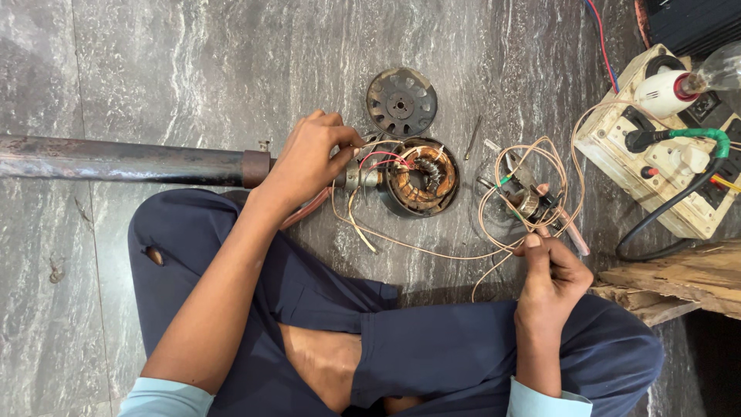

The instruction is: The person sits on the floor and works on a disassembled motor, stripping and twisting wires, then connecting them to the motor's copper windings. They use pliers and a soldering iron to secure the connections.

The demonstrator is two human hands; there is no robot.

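Nearest the camera, crossed legs in dark blue trousers (432, 347) fill the lower frame, leaving bare grey marble floor (193, 77) open mostly to the left and beyond the work. Just past the right knee, the right hand (549, 278) is closed, pinching a small metal part (529, 202) within a loose tangle of thin pale wires (532, 166) that loops out over the floor. Beside the left knee, the left hand (309, 158) is closed on the wires and neck at the end of a motor stator (421, 176), a round housing with copper windings lying face up. A long rusty pipe (123, 160) runs from that neck straight out to the left edge, its long axis level across the frame. Just beyond the stator lies a round dark slotted cover plate (401, 101), flat and apart from it. At the right edge sits a cream switchboard box (664, 139) with plugs and a clear bulb (722, 66), with rough wooden planks (679, 282) nearer.
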